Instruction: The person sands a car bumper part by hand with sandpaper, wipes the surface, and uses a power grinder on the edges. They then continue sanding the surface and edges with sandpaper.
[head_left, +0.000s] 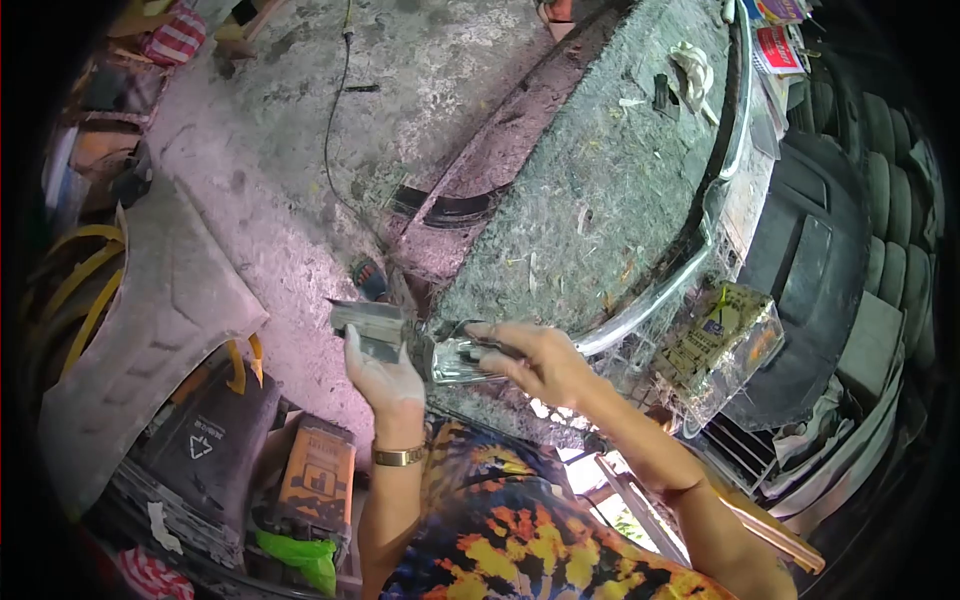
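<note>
My left hand [385, 380], dusted pale and wearing a wristwatch [399, 457], is closed on a flat grey metal plate [372, 322]. The plate lies across its fingers and juts out to the left. Close beside it, my right hand [535, 360] has its fingers bent round a small dark flat tool [500, 348]; its exact kind is hard to see. Under the right fingertips is a shiny, clear-and-silver object [452, 361], partly covered. It sits at the near corner of a large dusty car panel [585, 190].
A grey fender [150, 310] stands at left, above an orange battery-like box [318, 472]. A clear-wrapped box [712, 335] and a black plastic panel [805, 270] lie at right. A cable [329, 130] crosses the stained floor. A white glove [693, 72] rests on the dusty panel.
</note>
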